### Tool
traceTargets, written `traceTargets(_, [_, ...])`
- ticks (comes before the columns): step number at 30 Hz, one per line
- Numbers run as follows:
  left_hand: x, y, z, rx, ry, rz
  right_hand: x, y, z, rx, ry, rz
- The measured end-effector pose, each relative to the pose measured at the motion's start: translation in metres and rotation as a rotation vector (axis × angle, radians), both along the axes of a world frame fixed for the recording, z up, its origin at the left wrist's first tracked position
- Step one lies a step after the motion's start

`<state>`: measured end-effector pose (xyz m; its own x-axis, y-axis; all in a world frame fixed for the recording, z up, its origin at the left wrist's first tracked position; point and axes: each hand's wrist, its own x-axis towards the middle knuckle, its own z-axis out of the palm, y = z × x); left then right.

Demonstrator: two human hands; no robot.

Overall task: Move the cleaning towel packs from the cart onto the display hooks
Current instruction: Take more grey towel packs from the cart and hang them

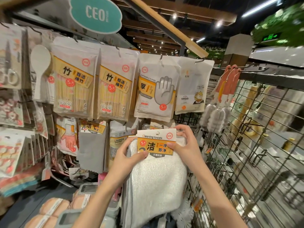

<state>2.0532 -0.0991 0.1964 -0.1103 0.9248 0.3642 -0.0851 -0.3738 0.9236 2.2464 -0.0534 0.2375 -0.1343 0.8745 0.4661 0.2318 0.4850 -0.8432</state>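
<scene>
Store display hooks (162, 57) behind, both hands, left (127, 159) and right (185, 145), grip a cleaning towel pack (156, 175)

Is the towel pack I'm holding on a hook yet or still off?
Off. Both hands, left and right, grip the towel pack; no hook passes through its hang hole.

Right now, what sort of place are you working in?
Most likely a household goods shop aisle: priced packs of disposable gloves hang on display hooks, a CEO! brand sign hangs overhead, and both hands hold a cleaning towel pack.

Towel pack card (156, 142) reads "Cleaning towels", "5.9", "CEO!".
</scene>
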Motion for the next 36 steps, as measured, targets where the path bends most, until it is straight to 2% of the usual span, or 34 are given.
traceTargets(7, [0.002,0.001,-0.002,-0.048,0.068,-0.079,0.008,0.003,-0.004,-0.032,0.027,-0.040])
traceTargets(12, [0.005,0.000,-0.006,-0.103,-0.031,-0.023,0.006,0.002,-0.004,-0.015,0.033,-0.011])
traceTargets(19, [-0.001,0.003,-0.009,-0.149,-0.013,0.105,0.017,0.007,-0.005,0.032,0.015,-0.093])
traceTargets(23, [-0.004,0.006,-0.016,-0.135,0.032,0.115,0.022,0.011,-0.006,0.034,0.000,-0.111])
traceTargets(36, [-0.023,0.011,-0.026,-0.140,-0.017,0.131,0.018,0.034,-0.028,-0.044,0.076,-0.170])
